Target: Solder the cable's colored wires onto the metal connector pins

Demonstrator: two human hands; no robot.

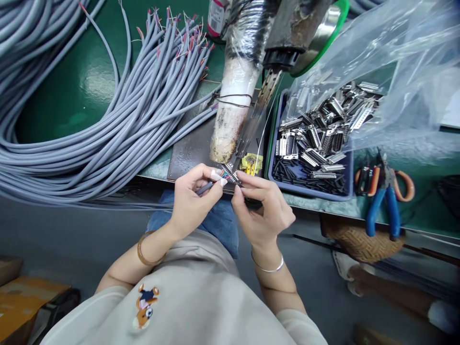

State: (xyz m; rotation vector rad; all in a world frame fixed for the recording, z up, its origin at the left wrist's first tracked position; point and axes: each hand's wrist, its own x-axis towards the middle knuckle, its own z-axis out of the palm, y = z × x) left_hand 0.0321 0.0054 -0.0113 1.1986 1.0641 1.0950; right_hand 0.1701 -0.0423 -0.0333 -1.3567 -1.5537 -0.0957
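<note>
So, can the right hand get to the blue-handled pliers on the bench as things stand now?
Probably yes, but not at once. The right hand is pinching the connector at the cable end. The blue-handled pliers lie uncovered on that side, past the blue tray, with nothing across the way.

No readable text

The bottle [216, 17] above the grey cables [108, 120] bears a white label with print too small to read.

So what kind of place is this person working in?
Most likely a cable assembly bench in an electronics workshop. A big bundle of grey cables with stripped ends covers the green bench, a blue tray holds metal connectors, and blue-handled pliers lie alongside.
</note>
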